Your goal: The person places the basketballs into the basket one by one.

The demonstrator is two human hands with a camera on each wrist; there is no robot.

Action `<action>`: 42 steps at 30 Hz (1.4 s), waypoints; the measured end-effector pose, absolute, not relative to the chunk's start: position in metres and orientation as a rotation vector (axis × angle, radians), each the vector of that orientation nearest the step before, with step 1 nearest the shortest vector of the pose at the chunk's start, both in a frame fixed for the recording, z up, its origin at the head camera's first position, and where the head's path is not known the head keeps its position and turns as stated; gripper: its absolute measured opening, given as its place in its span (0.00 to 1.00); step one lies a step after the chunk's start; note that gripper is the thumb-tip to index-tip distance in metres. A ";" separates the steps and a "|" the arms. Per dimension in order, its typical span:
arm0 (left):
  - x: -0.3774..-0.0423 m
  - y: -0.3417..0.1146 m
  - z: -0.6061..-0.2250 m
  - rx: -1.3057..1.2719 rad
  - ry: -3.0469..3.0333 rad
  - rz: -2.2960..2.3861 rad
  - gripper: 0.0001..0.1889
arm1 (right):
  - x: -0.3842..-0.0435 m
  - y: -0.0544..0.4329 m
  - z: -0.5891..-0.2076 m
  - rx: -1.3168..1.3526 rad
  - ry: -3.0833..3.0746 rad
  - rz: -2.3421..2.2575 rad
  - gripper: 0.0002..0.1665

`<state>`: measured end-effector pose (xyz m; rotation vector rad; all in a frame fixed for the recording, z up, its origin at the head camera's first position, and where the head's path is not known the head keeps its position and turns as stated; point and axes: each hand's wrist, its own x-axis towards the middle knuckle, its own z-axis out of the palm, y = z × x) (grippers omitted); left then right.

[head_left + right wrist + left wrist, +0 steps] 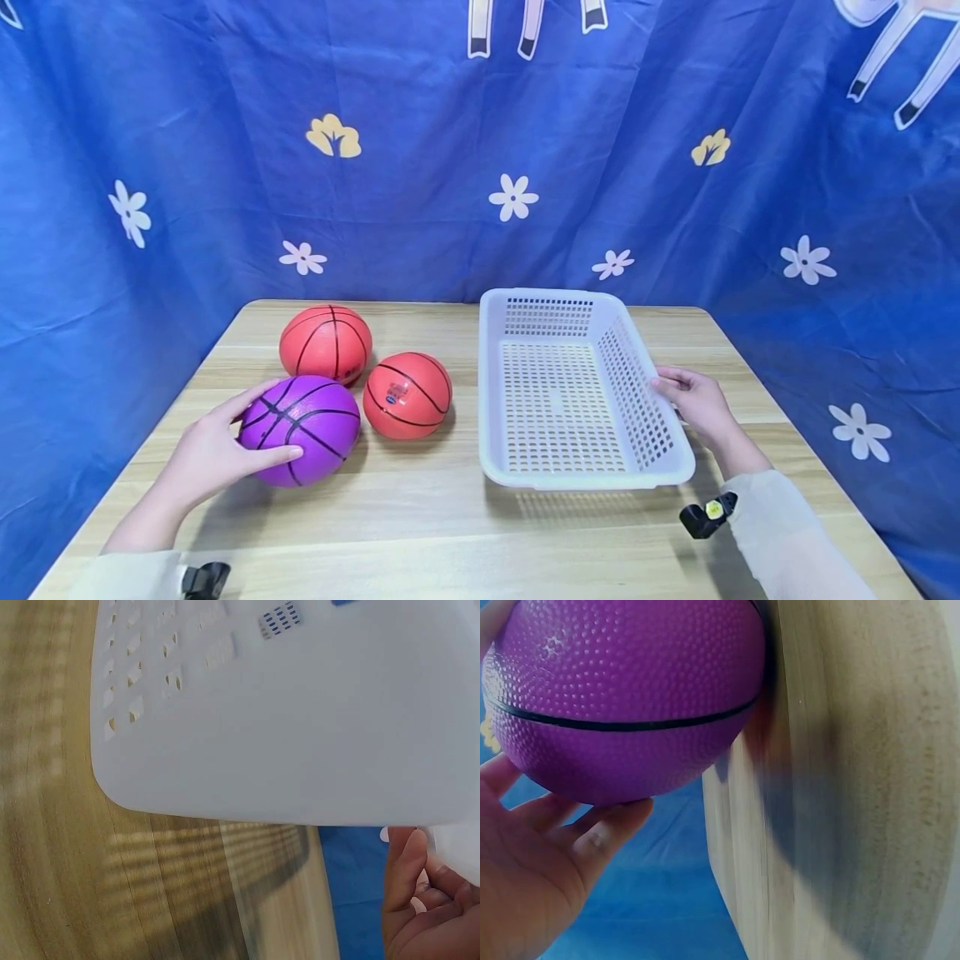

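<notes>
My left hand (pixel 206 458) grips a purple toy basketball (pixel 307 429), its thumb on the near side and fingers round the far left side. The left wrist view shows the ball's pebbled purple skin (pixel 630 682) and a black seam, close over the wooden table. On the right, my right hand (pixel 697 404) holds the right long rim of a white plastic basket (pixel 491 400) with perforated walls and floor. The right wrist view has the thumb and curled fingers at that rim, beside the smooth basket wall (pixel 285 750). Nothing lies inside the basket.
Behind the purple ball is one red basketball (pixel 322 342), and to its right another red basketball (pixel 408 396). All stand on a light wooden table (pixel 420 533). A blue curtain (pixel 420 208) with flower prints hangs round the back and sides.
</notes>
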<state>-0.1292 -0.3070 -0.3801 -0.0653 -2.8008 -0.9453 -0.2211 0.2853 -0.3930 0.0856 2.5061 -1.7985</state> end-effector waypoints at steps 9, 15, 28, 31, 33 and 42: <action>-0.126 -0.310 -0.366 -0.038 -2.769 -1.001 0.51 | -0.221 0.287 -0.394 0.099 2.505 -1.798 0.30; -0.128 -0.309 -0.347 -0.056 -2.707 -1.001 0.49 | -0.221 0.286 -0.394 0.110 2.506 -1.800 0.30; -0.142 -0.284 -0.310 -0.107 -2.563 -1.085 0.47 | -0.222 0.285 -0.395 0.098 2.519 -1.808 0.28; -0.149 -0.275 -0.305 -0.108 -2.533 -1.102 0.47 | -0.222 0.285 -0.395 0.099 2.513 -1.813 0.28; -0.154 -0.269 -0.303 -0.106 -2.517 -1.114 0.47 | -0.222 0.285 -0.394 0.103 2.508 -1.818 0.28; -0.178 -0.237 -0.295 -0.110 -2.467 -1.193 0.48 | -0.222 0.284 -0.394 0.117 2.527 -1.808 0.28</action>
